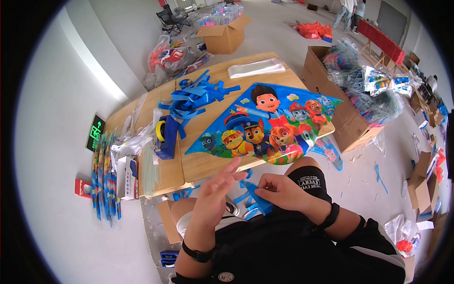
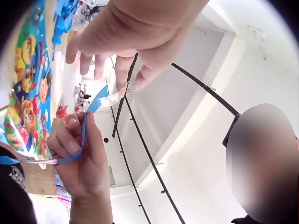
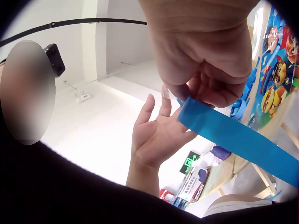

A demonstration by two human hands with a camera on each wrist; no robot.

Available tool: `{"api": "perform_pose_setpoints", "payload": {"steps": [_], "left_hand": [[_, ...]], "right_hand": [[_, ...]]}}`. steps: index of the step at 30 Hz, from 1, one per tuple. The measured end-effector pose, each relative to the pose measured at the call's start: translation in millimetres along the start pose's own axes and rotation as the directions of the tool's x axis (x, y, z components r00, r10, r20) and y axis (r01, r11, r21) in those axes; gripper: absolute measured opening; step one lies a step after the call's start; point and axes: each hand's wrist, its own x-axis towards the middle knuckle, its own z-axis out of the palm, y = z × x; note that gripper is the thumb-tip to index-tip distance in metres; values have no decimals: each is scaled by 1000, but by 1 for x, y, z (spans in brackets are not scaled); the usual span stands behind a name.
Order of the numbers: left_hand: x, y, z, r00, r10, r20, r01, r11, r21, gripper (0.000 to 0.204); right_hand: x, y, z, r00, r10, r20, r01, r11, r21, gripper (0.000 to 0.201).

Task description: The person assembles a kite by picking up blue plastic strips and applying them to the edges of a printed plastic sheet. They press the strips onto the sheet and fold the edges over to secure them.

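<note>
Pinching a blue ribbon [image 3: 233, 135] between thumb and curled fingers, the person's right hand [image 1: 285, 192] keeps a narrow grip near one end of the strip, while the rest runs back past the knuckles. Beside it, the left hand [image 1: 213, 196] is raised with its fingers loosely extended and the palm turned toward the ribbon. A small clear strip [image 2: 110, 100], apparently tape, spans from the ribbon's end to a left fingertip; whether that finger is pressing it or merely stuck to it cannot be told. Both hands and the ribbon are above the lap, just off the near edge of a wooden table [image 1: 213, 163]. On that table, close beyond the hands, lies a printed kite-shaped sheet [image 1: 270, 124] covered with cartoon puppies and a boy, its lower curve overhanging the edge. Left of the sheet stands a blue tape dispenser [image 1: 165, 150] with a yellow core, and behind that a tangled heap of blue ribbons [image 1: 194, 97]. A pale stack [image 1: 255, 68] lies along the far side. To the right, a large cardboard box [image 1: 331, 102] is filled with plastic-wrapped items; against the left wall a green exit sign [image 1: 96, 132] glows above colourful upright bundles [image 1: 105, 177].
</note>
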Motion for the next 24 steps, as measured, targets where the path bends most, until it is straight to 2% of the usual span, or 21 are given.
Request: {"api": "perform_pose_setpoints", "payload": {"steps": [6, 8, 15, 20, 24], "left_hand": [[-1, 0, 1, 1000, -6, -15, 5, 999, -45, 41], [0, -1, 0, 1000, -15, -27, 13, 999, -41, 41], [3, -5, -1, 997, -13, -78, 13, 1000, 7, 39], [5, -11, -8, 995, -38, -90, 39, 999, 12, 39], [7, -13, -11, 990, -85, -112, 84, 996, -15, 38]], "right_hand": [[1, 0, -1, 998, 67, -4, -67, 996, -60, 18], [2, 4, 0, 999, 47, 14, -48, 998, 27, 17], [2, 1, 1, 997, 60, 40, -62, 997, 45, 16], [2, 3, 2, 990, 129, 57, -133, 989, 70, 16], [2, 2, 2, 994, 90, 53, -93, 994, 55, 16]]}}
